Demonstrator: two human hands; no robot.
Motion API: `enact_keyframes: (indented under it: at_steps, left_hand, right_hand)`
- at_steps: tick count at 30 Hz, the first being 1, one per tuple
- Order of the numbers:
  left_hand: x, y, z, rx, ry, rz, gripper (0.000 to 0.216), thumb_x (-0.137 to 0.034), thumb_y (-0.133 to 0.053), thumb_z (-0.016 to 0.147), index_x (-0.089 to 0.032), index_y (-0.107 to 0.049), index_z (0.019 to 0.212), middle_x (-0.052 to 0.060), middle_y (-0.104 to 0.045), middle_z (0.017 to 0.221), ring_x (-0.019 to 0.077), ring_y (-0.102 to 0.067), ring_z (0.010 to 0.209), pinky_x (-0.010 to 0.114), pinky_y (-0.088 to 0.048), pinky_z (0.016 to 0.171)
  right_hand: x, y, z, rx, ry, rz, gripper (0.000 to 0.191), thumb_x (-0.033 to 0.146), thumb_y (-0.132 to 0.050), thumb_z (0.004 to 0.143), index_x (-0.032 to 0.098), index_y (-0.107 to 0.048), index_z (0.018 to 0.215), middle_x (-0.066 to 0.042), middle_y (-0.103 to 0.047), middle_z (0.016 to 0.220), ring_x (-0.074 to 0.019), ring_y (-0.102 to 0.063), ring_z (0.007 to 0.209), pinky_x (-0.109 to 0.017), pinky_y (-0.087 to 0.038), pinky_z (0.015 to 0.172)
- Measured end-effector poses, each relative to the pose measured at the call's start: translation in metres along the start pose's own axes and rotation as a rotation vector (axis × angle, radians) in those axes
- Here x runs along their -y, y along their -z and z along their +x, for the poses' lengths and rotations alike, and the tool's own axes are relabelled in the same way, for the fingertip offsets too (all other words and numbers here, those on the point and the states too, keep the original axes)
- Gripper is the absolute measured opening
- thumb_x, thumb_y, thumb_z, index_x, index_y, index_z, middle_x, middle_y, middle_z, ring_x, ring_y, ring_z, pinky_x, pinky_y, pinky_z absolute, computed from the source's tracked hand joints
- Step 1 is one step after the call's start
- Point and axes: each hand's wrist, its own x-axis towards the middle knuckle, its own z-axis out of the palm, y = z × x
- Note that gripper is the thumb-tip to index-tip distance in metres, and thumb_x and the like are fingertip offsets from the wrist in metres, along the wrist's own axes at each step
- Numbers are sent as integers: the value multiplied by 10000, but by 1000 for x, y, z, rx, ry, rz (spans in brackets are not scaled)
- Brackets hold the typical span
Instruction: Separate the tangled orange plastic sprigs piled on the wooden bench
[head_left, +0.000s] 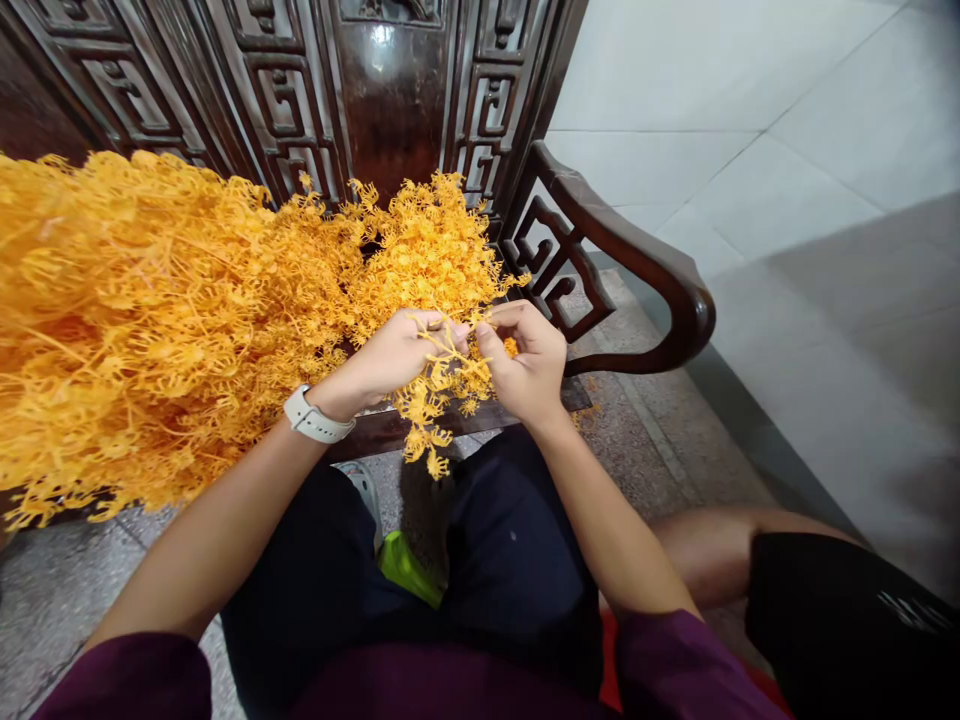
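**Both hands pinched on one orange sprig at centre frame**

From my remote seat I see both hands meeting at the middle of the frame, just in front of the chair [637,270]. The left hand [397,355], with a white watch [315,418] on its wrist, has its fingers [450,335] curled nearly closed around the top of a small orange sprig [431,415]. The right hand [529,365] faces it, fingers [484,345] pinched tight on the same sprig from the other side. The two grips almost touch. The sprig's loose end hangs below them, over the dark shorts and the stone floor [675,450].

The sprig sits at the near edge of the big orange pile [150,320], which fills the left half of the frame and lies across the chair's seat. I cannot tell whether the sprig is free of the pile or tangled in it.

In my judgement, this work goes best with the grips low on the stems, close together, so that thin branches take little bending. A slow, straight pull should beat a twist, since the tiny tips look brittle and snag easily on their neighbours. Holding the sprig clear of the pile would keep stray pieces from catching.

Another person's knee [712,550] shows at the lower right, well apart from the hands.
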Motion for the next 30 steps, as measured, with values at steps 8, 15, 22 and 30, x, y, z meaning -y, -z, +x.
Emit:
enact_keyframes:
  at_steps: [8,15,22,30]
  left_hand:
    - [-2,-5,-4,104,-108,56,323,-443,-665,988,-142,-712,880,50,-699,908,164,-599,857,293,-464,812]
    - [-2,0,-8,63,-223,391,337,-385,-554,1041,-156,-631,805,7,-575,772,141,-475,711,291,-378,689]
    - [-1,-6,-10,-21,-241,664,308,-317,-503,1052,-191,-564,778,0,-579,711,149,-481,639,305,-299,632]
    - [-16,-15,-21,-107,-271,1051,249,-216,-490,1028,-191,-666,854,65,-650,700,218,-553,606,352,-248,624]
  right_hand:
    - [0,1,-1,11,-4,-112,214,350,-607,987,257,-544,805,-21,-619,790,-184,-564,720,-377,-463,689]
    - [-5,2,-5,191,-226,92,312,463,-609,1036,248,-537,821,16,-551,717,-146,-509,637,-333,-413,617]
    - [-11,4,-1,214,36,-220,295,359,-532,1070,249,-489,800,4,-528,720,-159,-478,663,-350,-392,663]
    - [-18,2,5,301,137,-503,269,301,-437,1099,241,-497,844,-63,-613,829,-215,-525,812,-362,-378,753]
